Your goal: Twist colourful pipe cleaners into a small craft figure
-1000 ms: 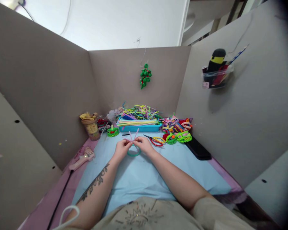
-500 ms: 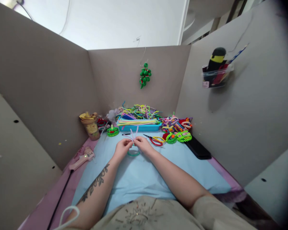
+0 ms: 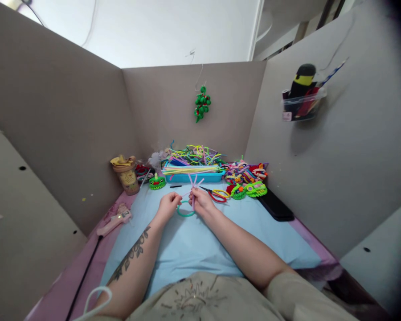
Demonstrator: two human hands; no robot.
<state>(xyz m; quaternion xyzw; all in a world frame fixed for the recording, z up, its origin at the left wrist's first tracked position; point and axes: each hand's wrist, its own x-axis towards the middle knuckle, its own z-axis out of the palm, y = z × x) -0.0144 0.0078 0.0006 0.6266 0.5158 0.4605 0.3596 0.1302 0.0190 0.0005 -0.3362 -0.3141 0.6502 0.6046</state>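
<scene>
Pinching a teal pipe-cleaner ring [image 3: 186, 209] from both sides: left hand [image 3: 169, 206] closed on its left edge, right hand [image 3: 201, 201] closed on the right edge together with pink pipe cleaners [image 3: 194, 183] whose loose ends fan up just above the fingers. Ring already bent into a closed loop, pink stems attached only at one spot, by the look of it, with most of the wrapping left undone. Just past the grip, red-handled scissors [image 3: 217, 195] and a blue tray [image 3: 190, 178] heaped with coloured stems; finished green pieces [image 3: 250, 190] further right. Below the grip, a pale blue mat [image 3: 194, 249] over a pink tabletop. To the left, a pink glue gun [image 3: 115, 220] and a lidded cup [image 3: 126, 176]. Grey cardboard walls [image 3: 60, 111] around three sides, a green ornament [image 3: 202, 103] hanging on the back one.
</scene>
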